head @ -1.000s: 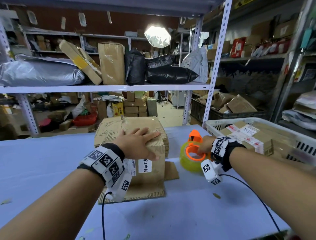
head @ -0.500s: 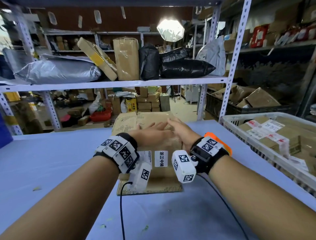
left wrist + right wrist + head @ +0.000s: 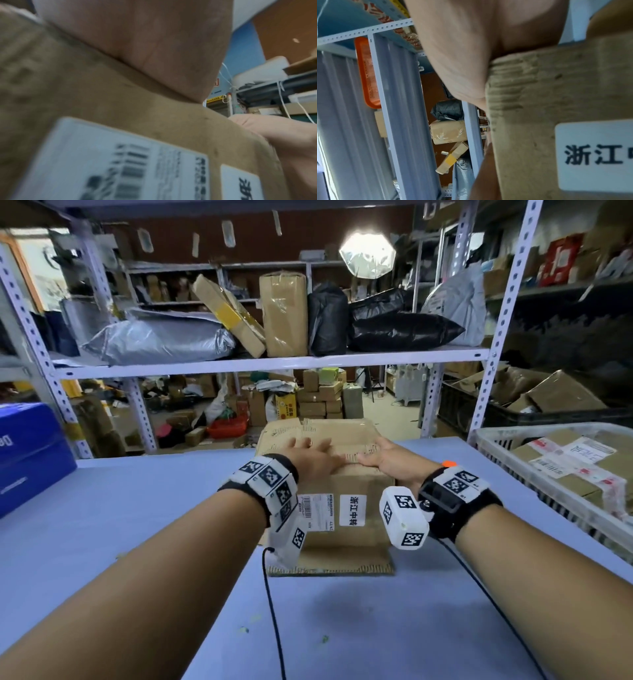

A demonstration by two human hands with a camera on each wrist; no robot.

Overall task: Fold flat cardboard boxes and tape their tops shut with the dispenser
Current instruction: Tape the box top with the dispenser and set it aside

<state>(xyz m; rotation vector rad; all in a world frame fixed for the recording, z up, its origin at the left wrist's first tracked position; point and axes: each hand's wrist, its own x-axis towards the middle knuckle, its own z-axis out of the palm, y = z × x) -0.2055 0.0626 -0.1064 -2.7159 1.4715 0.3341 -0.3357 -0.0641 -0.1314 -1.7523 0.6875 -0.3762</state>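
Observation:
A worn cardboard box (image 3: pixel 356 484) with two white labels on its near face stands in the middle of the blue table (image 3: pixel 137 525); a flap lies flat on the table in front of it. My left hand (image 3: pixel 310 462) lies on the box top with fingers straight, pressing the flaps down. My right hand (image 3: pixel 383 462) rests over the top right corner, fingers pointing left across the top. Up close, the left wrist view has the box (image 3: pixel 120 108) under my palm (image 3: pixel 154 40). The right wrist view shows its crushed corner (image 3: pixel 556 88). Only an orange sliver of the tape dispenser (image 3: pixel 448 463) shows behind my right wrist.
A white plastic basket (image 3: pixel 513 436) of taped parcels stands at the right edge of the table. A blue box (image 3: pixel 27 453) sits at the far left. Metal shelving uprights (image 3: pixel 486 392) rise behind the table, its shelf packed with parcels and bags.
My right hand left the tape dispenser and came left onto the box's top right corner. My left hand stayed flat on the box top.

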